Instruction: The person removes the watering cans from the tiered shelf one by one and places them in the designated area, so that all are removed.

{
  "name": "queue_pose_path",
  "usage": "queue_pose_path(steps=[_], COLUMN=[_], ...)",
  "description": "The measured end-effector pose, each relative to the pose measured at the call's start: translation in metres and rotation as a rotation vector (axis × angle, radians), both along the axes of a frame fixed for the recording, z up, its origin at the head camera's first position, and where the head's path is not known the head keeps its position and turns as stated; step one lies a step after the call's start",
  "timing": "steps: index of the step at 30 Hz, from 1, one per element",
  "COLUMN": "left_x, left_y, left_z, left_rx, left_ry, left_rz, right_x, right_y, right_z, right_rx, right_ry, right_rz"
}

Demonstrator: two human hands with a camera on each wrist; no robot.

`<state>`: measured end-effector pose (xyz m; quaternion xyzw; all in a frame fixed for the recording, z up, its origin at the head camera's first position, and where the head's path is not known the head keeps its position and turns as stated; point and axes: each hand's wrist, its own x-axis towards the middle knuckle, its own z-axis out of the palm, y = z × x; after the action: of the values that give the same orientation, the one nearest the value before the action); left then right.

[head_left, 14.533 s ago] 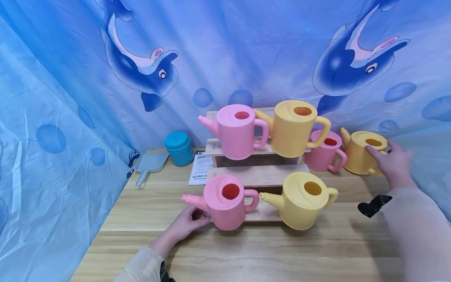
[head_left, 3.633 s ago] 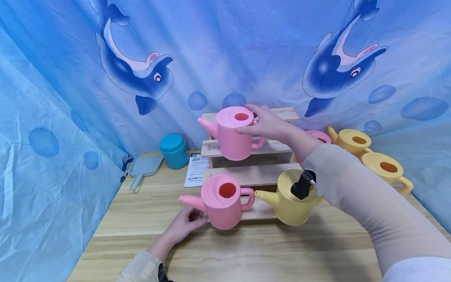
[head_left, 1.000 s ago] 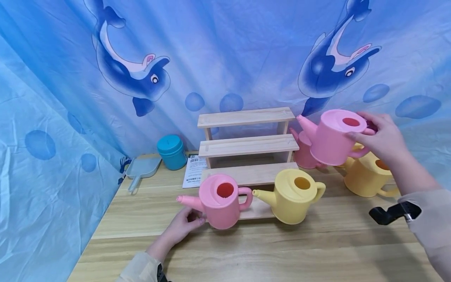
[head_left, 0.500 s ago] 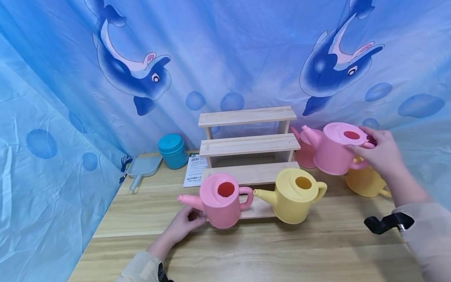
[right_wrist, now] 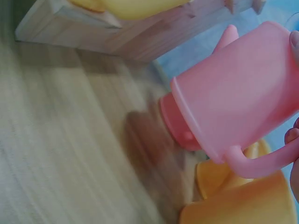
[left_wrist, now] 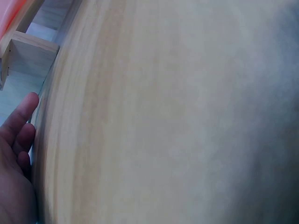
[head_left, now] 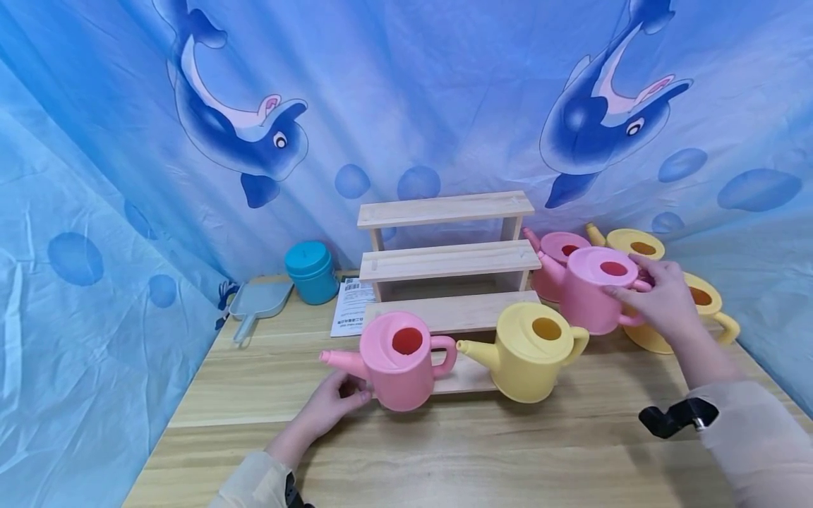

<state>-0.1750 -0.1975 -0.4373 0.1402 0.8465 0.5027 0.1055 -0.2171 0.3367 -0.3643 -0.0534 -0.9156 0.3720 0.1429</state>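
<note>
My right hand (head_left: pixel 660 293) grips a pink watering can (head_left: pixel 593 296) at its top and handle. In the right wrist view, the can's body (right_wrist: pixel 243 88) hangs tilted above the table over a blurred shadow. Just behind it stands another pink watering can (head_left: pixel 562 243), partly covered. Two yellow watering cans, one nearer (head_left: pixel 701 293) and one farther (head_left: pixel 638 243), stand close by on the right. My left hand (head_left: pixel 327 409) rests on the table at the left end of the wooden step rack's lowest board, its fingers (left_wrist: pixel 21 116) loosely bent.
On the lowest board of the rack (head_left: pixel 451 261) sit a pink watering can (head_left: pixel 400 367) and a yellow watering can (head_left: pixel 533 353), spouts pointing left. A teal lidded canister (head_left: pixel 311 271), a printed sheet (head_left: pixel 352 310) and a small dustpan (head_left: pixel 257 303) lie to the left, before a dolphin curtain (head_left: pixel 444 106).
The upper pink and yellow watering cans have left the rack; the yellow one stands at right. My right hand has carried the pink one right, then lower and leftward. My left hand stays put.
</note>
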Motion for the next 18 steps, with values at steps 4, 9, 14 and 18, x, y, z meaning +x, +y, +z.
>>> queue_pose_path(steps=[4,9,14,18], left_x=[0.000,0.000,0.000,0.000], left_y=[0.000,0.000,0.000,-0.001], left_z=[0.000,0.001,0.000,0.000], left_rx=[0.002,0.001,0.001,-0.001], left_ry=[0.002,-0.001,-0.008,-0.007], left_rz=[0.000,-0.003,0.000,0.000], right_x=[-0.002,-0.002,-0.001,-0.002], right_y=[-0.004,-0.008,-0.011,-0.009], right_z=[-0.011,-0.027,-0.039,-0.047], right_rx=[0.019,0.035,0.059,0.050], right_ry=[0.006,-0.032,-0.007,0.041], right_rz=[0.020,0.015,0.009,0.011])
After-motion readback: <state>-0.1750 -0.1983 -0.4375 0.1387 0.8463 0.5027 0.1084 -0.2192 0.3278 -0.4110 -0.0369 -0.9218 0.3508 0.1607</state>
